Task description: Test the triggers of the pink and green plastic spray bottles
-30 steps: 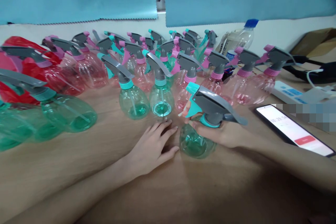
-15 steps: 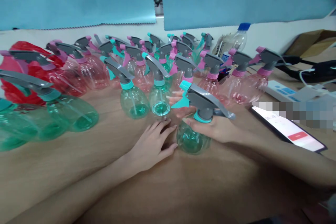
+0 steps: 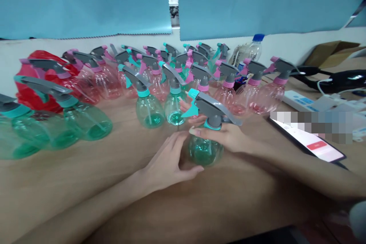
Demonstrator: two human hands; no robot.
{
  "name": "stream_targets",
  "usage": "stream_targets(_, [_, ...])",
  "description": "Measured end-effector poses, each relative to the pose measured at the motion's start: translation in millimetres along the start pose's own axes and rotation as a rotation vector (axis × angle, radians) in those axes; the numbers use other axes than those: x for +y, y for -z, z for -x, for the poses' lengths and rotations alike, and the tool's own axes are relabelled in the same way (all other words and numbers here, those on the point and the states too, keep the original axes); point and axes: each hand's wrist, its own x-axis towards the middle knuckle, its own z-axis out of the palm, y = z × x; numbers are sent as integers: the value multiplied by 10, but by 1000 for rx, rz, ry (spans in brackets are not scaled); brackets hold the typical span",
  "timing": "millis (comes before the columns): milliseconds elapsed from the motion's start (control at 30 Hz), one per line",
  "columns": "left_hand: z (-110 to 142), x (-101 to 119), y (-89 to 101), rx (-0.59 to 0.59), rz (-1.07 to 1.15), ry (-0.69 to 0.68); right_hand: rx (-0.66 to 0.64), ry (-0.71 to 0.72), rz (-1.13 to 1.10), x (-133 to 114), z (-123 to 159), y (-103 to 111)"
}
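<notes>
A spray bottle (image 3: 201, 151) with a clear green body, turquoise collar and grey-and-turquoise trigger head stands in front of me on the table. My right hand (image 3: 228, 137) is closed around its neck, thumb across the near side and fingers showing behind the trigger. Beside the lower left of the bottle is my left hand (image 3: 168, 160), thumb spread from the fingers in a cupped shape. A gap shows between its palm and the bottle; the fingertips are partly hidden behind it. Just beyond stand two more green spray bottles (image 3: 150, 112).
Several pink spray bottles (image 3: 225, 95) crowd the back, with more green ones (image 3: 88, 124) at left by a red plastic bag (image 3: 42, 87). On the right lie a lit phone (image 3: 311, 141), a power strip (image 3: 300, 101) and a cardboard box (image 3: 328, 55).
My left hand has gone from lying flat beside the bottle to a cupped shape closer around its lower left. My right hand keeps its hold on the neck. The view has shifted slightly.
</notes>
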Motion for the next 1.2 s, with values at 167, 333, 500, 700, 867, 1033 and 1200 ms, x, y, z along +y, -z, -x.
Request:
stream_targets(167, [144,131,128,126,4,-21,-114,63,52,-115,-31,-265])
stream_targets(333, [399,101,257,266,-20,64,-94,166,107,-214,-158,-635])
stream_targets(500, [681,-36,450,312,-74,160,-97,262,119,-285,-343,-935])
stream_targets(700, [992,-342,689,410,-177,225,-80,412,318,-358,-461,-1164])
stream_targets(867, [1110,-629,817,414,-199,222,-50,401,299,-322,-628,-1355])
stream_targets(1033, [1166,-767,873,576,-211,173,-2,325,268,-216,-897,-1516])
stream_targets(1200, [1184,-753,921,663,-155,154,86,348,291,-55,-1112,-1617])
